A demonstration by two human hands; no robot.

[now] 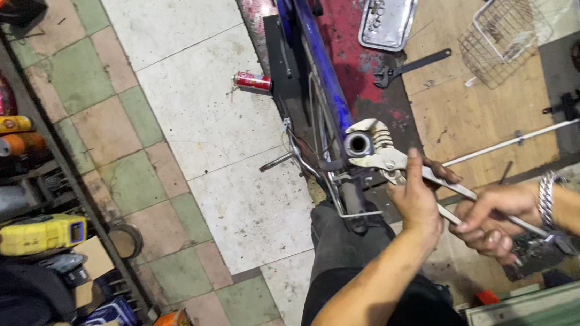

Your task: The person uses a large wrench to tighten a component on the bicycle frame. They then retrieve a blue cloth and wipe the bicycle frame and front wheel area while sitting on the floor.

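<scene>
A blue bicycle frame (324, 69) stands over the tiled floor, its open head tube (357, 143) facing up at me. The jaws of large silver pliers (381, 149) are clamped around that tube. My left hand (415, 197) grips the pliers' handles close behind the jaws, thumb pointing up. My right hand (494, 220), with a metal bracelet (547, 198) on the wrist, is closed around the far ends of the handles, lower right. My dark trouser leg (339, 249) is just below the frame.
A metal tray (388, 11) with small parts, a black adjustable wrench (411, 67) and a wire basket (516, 31) lie on the wooden boards beyond. A red can (253, 81) lies on the tiles. A shelf rack at left holds spray cans (3, 125) and boxes. A thin metal rod (512, 142) runs rightwards.
</scene>
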